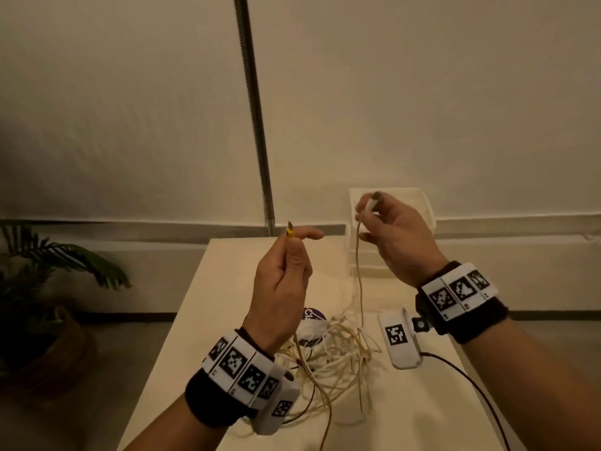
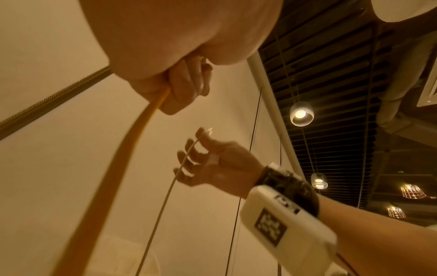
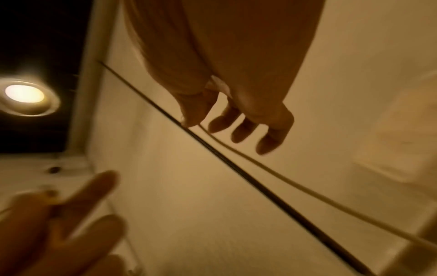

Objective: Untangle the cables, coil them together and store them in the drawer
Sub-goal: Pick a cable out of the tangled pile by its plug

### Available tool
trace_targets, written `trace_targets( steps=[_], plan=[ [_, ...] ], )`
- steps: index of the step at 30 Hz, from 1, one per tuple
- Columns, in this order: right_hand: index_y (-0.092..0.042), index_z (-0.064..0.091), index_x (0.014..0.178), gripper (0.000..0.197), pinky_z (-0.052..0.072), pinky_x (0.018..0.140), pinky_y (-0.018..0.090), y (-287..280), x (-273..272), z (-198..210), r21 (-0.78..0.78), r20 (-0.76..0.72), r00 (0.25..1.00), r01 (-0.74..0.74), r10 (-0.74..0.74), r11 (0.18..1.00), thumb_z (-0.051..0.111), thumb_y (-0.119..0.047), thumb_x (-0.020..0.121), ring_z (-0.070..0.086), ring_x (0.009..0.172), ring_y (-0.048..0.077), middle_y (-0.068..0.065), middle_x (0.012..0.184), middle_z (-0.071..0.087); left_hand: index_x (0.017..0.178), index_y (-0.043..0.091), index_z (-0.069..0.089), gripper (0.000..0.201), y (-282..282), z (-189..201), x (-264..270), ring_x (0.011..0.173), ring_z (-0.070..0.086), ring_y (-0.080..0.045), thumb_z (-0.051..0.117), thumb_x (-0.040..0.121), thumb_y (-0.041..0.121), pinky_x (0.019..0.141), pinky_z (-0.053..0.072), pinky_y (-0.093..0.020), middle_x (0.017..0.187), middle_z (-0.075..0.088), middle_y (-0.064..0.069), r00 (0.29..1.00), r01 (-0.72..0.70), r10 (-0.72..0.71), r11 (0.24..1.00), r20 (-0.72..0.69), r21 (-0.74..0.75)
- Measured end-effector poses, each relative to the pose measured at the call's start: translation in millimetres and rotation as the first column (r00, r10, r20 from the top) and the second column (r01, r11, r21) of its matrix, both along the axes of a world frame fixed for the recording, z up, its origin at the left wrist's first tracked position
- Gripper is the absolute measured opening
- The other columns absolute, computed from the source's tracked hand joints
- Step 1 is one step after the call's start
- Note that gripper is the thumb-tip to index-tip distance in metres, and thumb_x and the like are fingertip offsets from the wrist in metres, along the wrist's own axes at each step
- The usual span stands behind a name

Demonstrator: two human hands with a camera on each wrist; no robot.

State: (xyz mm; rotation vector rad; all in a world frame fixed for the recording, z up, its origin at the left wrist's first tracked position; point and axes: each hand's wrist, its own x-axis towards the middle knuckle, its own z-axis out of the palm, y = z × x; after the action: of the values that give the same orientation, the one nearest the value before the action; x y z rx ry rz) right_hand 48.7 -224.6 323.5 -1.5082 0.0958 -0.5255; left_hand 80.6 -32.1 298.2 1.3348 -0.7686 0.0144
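A tangle of thin white and yellow cables [image 1: 338, 353] lies on the white table [image 1: 422, 411]. My left hand [image 1: 286, 278] is raised above it and pinches the plug end of a yellow cable [image 1: 290, 231]; the yellow cable [image 2: 132, 149] runs down from that grip toward the pile. My right hand [image 1: 387, 232] is lifted higher at the right and pinches the plug end of a white cable [image 1: 369, 205], whose white cable [image 1: 359, 271] hangs down into the tangle. In the right wrist view the white cable [image 3: 272, 168] trails from the fingertips. A white drawer unit [image 1: 390, 236] stands behind the right hand.
A purple-and-white round object [image 1: 313, 317] lies partly under the cables. A potted plant [image 1: 45, 288] stands on the floor at the left. A metal pole [image 1: 257, 118] rises behind the table against the pale wall.
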Motion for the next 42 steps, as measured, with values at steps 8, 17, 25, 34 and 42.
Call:
trace_targets(
  steps=[8,17,25,34,42],
  plan=[
    [0.002,0.063,0.091,0.015,0.035,0.047,0.032,99.4,-6.1,23.5,-0.239,-0.052,0.990,-0.137,0.128,0.961,0.049,0.003,0.094,0.039,0.054,0.024,0.036,0.074,0.053,0.114,0.007,0.062,0.034,23.0,23.5,23.0,0.047,0.046,-0.002,0.066,0.089,0.030,0.046,0.037,-0.014,0.063,0.054,0.012,0.998,0.051,-0.051,0.999,-0.041,0.003],
    [-0.019,0.071,0.111,0.028,0.052,0.058,0.026,125.1,-17.2,-15.8,-0.420,-0.016,1.000,-0.015,0.009,0.908,0.057,-0.004,0.091,0.056,0.055,0.008,-0.009,0.066,0.067,0.092,0.013,0.067,0.024,24.9,1.0,24.2,0.064,0.058,-0.010,0.050,0.101,0.027,0.054,0.050,-0.029,0.100,0.052,-0.018,0.981,-0.165,0.171,0.984,-0.089,0.065],
    [-0.032,0.070,0.085,0.026,0.040,0.060,0.022,90.0,-41.1,-126.4,-0.446,-0.255,0.967,-0.135,0.019,0.885,0.051,-0.019,0.098,0.048,0.055,0.002,-0.007,0.057,0.054,0.079,0.019,0.043,0.034,75.8,62.2,59.6,0.045,0.040,-0.013,0.031,0.105,0.037,0.042,0.044,-0.030,0.057,0.039,0.005,0.983,-0.170,0.150,0.963,-0.110,-0.207],
    [-0.019,0.059,0.073,0.029,0.036,0.059,0.021,58.6,-30.9,-69.3,-0.481,-0.258,0.962,-0.204,0.084,0.852,0.046,-0.022,0.098,0.043,0.060,0.006,-0.004,0.066,0.051,0.108,0.029,0.063,0.024,44.5,2.5,19.3,0.063,0.064,-0.019,0.065,0.088,0.042,0.066,0.054,-0.049,0.079,0.072,-0.004,0.969,0.023,-0.178,0.760,0.173,0.649],
    [0.005,0.061,0.085,0.042,0.030,0.056,0.026,56.8,-26.3,-37.1,-0.357,-0.169,0.959,-0.276,0.229,0.892,0.044,-0.032,0.093,0.038,0.058,0.016,0.022,0.068,0.046,0.079,0.013,0.056,0.026,25.2,-8.9,13.9,0.056,0.046,-0.020,0.053,0.099,0.029,0.051,0.031,-0.024,0.057,0.053,0.001,0.944,-0.096,-0.103,0.822,0.312,0.561]
  ],
)
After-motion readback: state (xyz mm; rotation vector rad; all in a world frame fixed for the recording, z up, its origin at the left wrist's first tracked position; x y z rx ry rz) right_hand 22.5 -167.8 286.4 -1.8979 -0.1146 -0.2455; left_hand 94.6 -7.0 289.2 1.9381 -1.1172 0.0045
